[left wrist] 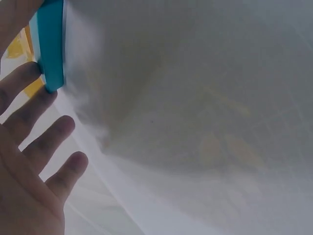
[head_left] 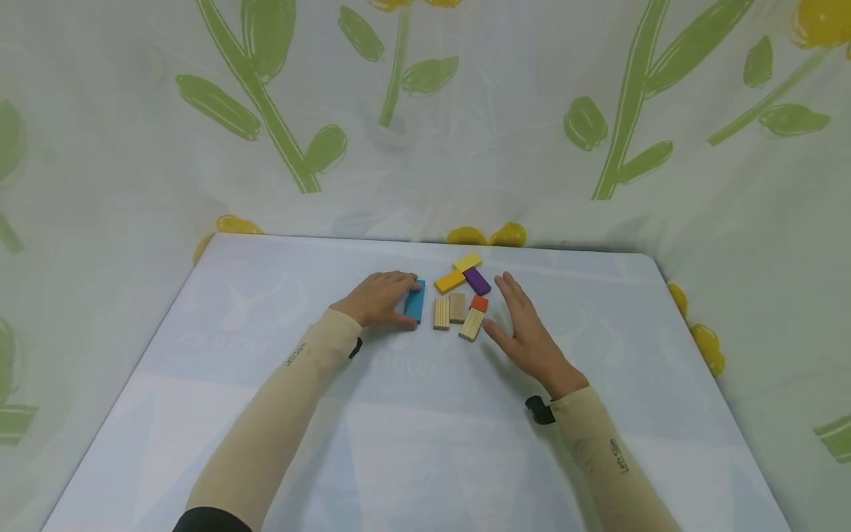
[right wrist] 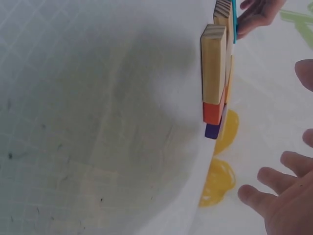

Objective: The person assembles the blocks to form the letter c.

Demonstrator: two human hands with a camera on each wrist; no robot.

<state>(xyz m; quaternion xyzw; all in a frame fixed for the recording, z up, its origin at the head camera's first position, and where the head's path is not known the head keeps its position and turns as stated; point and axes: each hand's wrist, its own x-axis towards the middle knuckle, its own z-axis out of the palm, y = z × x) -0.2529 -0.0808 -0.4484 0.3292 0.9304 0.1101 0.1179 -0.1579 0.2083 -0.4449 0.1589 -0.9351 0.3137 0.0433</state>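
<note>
My left hand (head_left: pixel 379 297) grips a blue block (head_left: pixel 415 301), with the thumb at its near end and the fingertips at its far end. In the left wrist view the teal-looking block (left wrist: pixel 51 46) sits between thumb and index and middle fingers, while the other two fingers spread away. Beside the group, my right hand (head_left: pixel 528 336) is held with straight, spread fingers and holds nothing. Closest to its thumb is a plain wooden block (head_left: pixel 471 325), with a red block (head_left: pixel 479 303) at its far end.
Two more wooden blocks, one striped (head_left: pixel 442 314) and one plain (head_left: pixel 457 308), lie between the hands. Behind them are an orange-yellow block (head_left: pixel 450 281), a yellow block (head_left: pixel 468 261) and a purple block (head_left: pixel 476 281). The white table (head_left: pixel 425 443) meets a flower-print curtain (head_left: pixel 465 162).
</note>
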